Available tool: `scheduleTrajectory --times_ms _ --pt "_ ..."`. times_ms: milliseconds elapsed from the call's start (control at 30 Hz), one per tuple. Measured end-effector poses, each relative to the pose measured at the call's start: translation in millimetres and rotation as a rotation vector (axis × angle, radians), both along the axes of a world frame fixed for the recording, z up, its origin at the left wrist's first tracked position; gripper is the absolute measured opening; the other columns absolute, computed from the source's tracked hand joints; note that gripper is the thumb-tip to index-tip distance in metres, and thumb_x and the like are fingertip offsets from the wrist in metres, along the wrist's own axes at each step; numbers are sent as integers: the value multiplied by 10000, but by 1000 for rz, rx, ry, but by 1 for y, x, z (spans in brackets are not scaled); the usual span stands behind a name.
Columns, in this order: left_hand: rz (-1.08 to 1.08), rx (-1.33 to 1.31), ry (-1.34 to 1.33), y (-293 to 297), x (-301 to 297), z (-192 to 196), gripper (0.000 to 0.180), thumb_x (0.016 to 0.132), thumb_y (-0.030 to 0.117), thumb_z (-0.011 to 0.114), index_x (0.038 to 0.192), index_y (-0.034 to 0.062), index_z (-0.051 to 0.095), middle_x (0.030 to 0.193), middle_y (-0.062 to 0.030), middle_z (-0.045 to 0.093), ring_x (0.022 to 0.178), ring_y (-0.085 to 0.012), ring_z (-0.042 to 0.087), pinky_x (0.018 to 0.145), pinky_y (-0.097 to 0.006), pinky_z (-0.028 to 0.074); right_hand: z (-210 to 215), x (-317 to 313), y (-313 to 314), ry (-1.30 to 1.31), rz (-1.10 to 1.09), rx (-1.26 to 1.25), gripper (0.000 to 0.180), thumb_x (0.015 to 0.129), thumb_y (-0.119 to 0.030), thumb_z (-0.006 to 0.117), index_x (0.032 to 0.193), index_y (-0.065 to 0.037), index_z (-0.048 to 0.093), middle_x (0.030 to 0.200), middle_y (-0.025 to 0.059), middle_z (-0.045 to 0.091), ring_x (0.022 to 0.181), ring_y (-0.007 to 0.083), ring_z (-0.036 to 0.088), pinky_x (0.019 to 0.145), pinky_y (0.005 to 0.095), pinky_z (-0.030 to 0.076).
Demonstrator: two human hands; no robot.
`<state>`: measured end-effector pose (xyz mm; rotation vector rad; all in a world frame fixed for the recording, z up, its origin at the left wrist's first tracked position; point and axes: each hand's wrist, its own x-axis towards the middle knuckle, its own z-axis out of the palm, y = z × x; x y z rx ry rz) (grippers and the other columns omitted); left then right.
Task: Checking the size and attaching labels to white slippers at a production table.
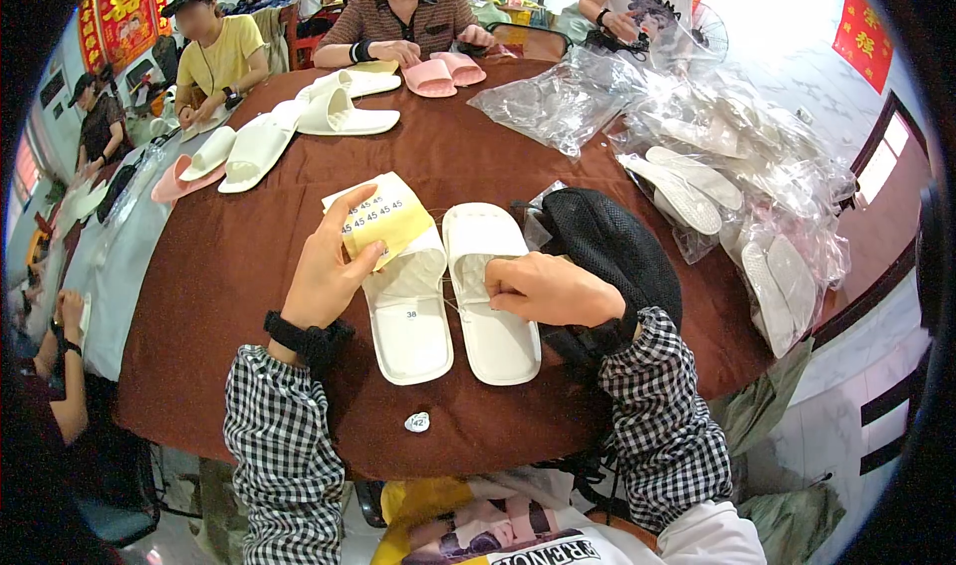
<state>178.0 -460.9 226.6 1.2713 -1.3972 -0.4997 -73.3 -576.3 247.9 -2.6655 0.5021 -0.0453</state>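
Left hand fingers pinching yellow sticker sheet; right hand fingers pressed on white slipper. 2 slippers look light, soft foam; grab by strap.

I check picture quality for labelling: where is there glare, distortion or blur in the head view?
Head view: the upper right corner is blown out white; the round table edge bows from fisheye distortion and dark vignetting rings the frame; the white slippers and both hands, left hand and right hand, are sharp.
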Motion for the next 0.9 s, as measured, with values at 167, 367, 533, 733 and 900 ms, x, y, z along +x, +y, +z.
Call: scheduleTrajectory --times_ms 167,367,533,733,900 --pt "-9 6 58 1 -2 2 526 861 -41 567 1361 34 420 1203 -137 559 997 -169 609 769 -281 566 -5 -2 -2 17 -35 -58 172 878 -190 547 942 -31 566 823 169 656 768 362 640 672 442 502" --pt "32 -10 -48 2 -1 5 529 848 -44 573 1352 31 430 1197 -142 564 1023 -179 599 835 -294 528 -2 -7 -8 -16 19 37 185 860 -217 572 892 -35 574 795 184 657 740 376 644 655 468 509" --pt "55 -20 -83 3 -1 4 541 832 -47 579 1347 24 432 1195 -149 566 1061 -187 581 912 -309 477 -6 -1 -1 31 -40 -70 178 858 -211 597 896 -40 567 787 156 648 754 347 637 661 432 493" --pt "15 13 12 2 0 1 544 837 -51 572 1355 21 422 1206 -140 552 1055 -176 581 897 -304 494 -4 -4 -2 -26 8 -53 205 865 -239 596 895 -38 571 778 141 656 723 338 641 632 425 495" --pt "1 29 25 0 -4 4 546 840 -55 569 1360 22 421 1208 -137 551 1047 -168 584 884 -292 501 -6 -3 -4 -30 -11 -35 214 863 -248 602 902 -38 585 787 144 659 734 328 647 634 421 497"
